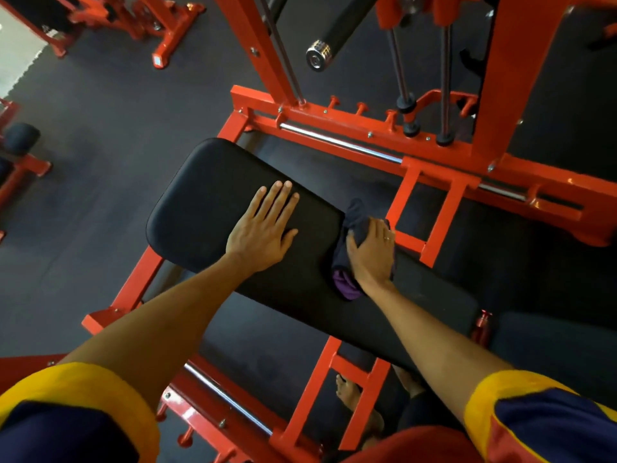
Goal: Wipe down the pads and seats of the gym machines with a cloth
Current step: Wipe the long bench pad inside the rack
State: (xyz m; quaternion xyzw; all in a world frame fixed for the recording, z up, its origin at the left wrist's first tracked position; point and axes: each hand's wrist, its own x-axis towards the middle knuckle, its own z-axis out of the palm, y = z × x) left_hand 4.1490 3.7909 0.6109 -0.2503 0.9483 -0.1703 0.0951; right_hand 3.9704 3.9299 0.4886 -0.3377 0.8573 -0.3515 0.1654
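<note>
Yellow-cuffed sleeve (pixel 534 409), right hand (pixel 370 253) round cloth (pixel 354 215)

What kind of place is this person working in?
Most likely a gym: a black padded bench sits inside an orange steel frame, more orange machines stand behind, and dark flooring covers the ground.

Dim; bright floor patch (pixel 16 51) far left; glare on chrome bar end (pixel 316 57); faint sheen on pad (pixel 207 195); edges bent, soft.
</note>
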